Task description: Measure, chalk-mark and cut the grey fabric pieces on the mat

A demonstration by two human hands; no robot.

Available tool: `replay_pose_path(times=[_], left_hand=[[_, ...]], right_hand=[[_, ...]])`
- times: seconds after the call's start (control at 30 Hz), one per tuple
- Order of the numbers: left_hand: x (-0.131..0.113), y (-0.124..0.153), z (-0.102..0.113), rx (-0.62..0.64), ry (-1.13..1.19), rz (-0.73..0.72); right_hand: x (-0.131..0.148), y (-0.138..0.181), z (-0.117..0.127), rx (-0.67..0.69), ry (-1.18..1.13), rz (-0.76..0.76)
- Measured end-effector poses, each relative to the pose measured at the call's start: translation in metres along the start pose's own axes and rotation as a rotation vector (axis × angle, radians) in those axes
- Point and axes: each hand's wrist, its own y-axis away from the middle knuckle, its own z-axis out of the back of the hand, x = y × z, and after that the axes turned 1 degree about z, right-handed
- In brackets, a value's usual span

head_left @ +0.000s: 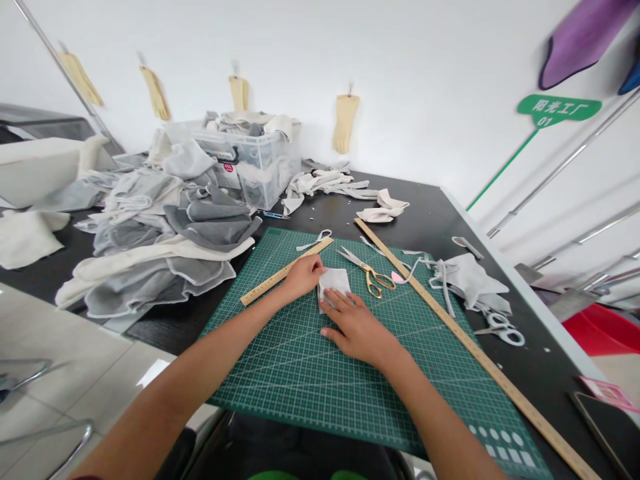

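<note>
A small light-grey piece of fabric lies on the green cutting mat. My left hand is closed, its curled fingers pinching the fabric's upper left edge. Flat on the lower right part of the fabric rests my right hand, open, with fingers stretched out and covering some of it. Gold-handled scissors lie just beyond my right hand, blades pointing up and left. A short wooden ruler slants across the mat beside my left wrist.
A long wooden ruler runs along the mat's right side. White-handled scissors and fabric scraps lie right of it. Piled grey and cream cloth and a clear plastic box stand at left. A phone-like dark device sits lower right.
</note>
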Motion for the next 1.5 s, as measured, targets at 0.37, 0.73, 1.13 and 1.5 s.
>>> replay_pose_path(times=[0.37,0.73,1.13,1.5], left_hand=[[-0.001,0.001,0.003,0.016,0.011,0.022],[-0.007,-0.001,0.008,0.113,0.174,0.073],[-0.015,0.004,0.004,0.128,0.408,0.319],[-0.047,0.016,0.003,0.222,0.912,0.469]], right_hand=[[0.002,0.002,0.0,0.05,-0.064,-0.015],[0.005,-0.011,-0.023,-0.078,0.001,-0.077],[0.008,-0.005,-0.008,-0.03,-0.091,0.064],[-0.003,-0.013,-0.019,-0.553,-0.001,-0.23]])
